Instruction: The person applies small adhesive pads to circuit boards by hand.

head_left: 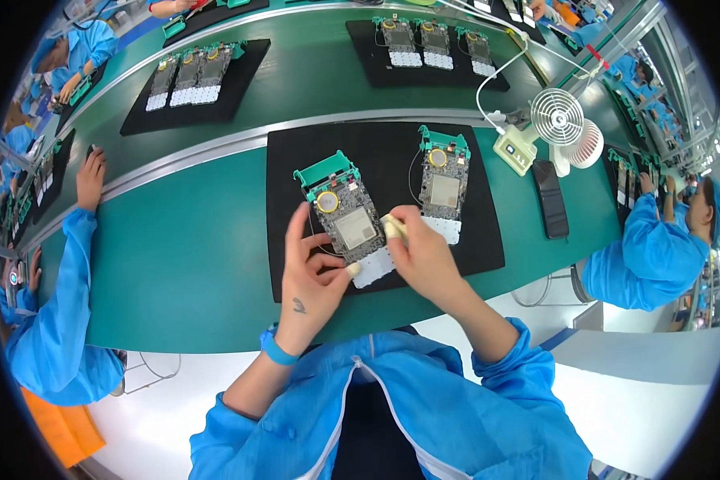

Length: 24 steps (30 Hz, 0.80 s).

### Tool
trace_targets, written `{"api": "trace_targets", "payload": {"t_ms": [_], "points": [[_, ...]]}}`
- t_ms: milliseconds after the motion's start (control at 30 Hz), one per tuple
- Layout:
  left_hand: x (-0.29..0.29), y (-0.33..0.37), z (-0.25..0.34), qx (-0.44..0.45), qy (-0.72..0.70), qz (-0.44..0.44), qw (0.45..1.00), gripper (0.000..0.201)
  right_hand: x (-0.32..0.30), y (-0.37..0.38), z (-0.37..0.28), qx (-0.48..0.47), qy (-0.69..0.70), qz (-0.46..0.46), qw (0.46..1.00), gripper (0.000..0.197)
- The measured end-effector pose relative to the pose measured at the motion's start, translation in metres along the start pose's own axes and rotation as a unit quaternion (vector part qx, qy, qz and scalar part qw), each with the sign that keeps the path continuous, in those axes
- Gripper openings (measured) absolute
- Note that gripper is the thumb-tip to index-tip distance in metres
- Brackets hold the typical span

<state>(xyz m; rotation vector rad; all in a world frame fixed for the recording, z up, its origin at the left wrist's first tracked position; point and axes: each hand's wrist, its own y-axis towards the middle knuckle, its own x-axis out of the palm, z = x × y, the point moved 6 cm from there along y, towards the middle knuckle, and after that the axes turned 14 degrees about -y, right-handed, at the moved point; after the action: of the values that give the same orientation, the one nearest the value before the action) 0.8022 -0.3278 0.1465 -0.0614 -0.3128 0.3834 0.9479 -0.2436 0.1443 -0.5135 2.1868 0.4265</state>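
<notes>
A circuit board (354, 227) lies tilted on a black mat (292, 152). It carries a green plastic frame at its far end, a round yellow-ringed part, a square metal shield and a white sheet of keys at its near end. My left hand (316, 268) grips its left side, index finger stretched along the edge and thumb at the lower edge. My right hand (426, 254) is closed at the board's right edge, its fingertips pinched there. Cream finger cots cover some of my fingertips. A second similar board (446, 186) lies to the right, apart from my hands.
A pale desk fan (558, 118) and a black phone (550, 200) are on the right of the green table (184, 264). Beyond a metal rail, more boards rest on a left mat (240, 88) and a right mat (368, 60). Blue-clad co-workers are on both sides.
</notes>
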Motion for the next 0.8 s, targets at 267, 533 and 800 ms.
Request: {"api": "trace_targets", "payload": {"t_ms": [267, 533, 800], "points": [[0.010, 0.008, -0.006, 0.111, 0.171, -0.032, 0.978, 0.017, -0.006, -0.011, 0.008, -0.013, 0.016, 0.072, 0.997, 0.024], [0.005, 0.023, -0.014, 0.076, 0.145, 0.043, 0.986, 0.011, 0.018, -0.003, -0.004, -0.046, -0.052, 0.015, 0.997, 0.025], [0.008, 0.032, -0.017, 0.085, 0.197, 0.037, 0.976, 0.012, 0.026, 0.004, 0.002, -0.066, -0.077, 0.022, 0.995, 0.027]]}}
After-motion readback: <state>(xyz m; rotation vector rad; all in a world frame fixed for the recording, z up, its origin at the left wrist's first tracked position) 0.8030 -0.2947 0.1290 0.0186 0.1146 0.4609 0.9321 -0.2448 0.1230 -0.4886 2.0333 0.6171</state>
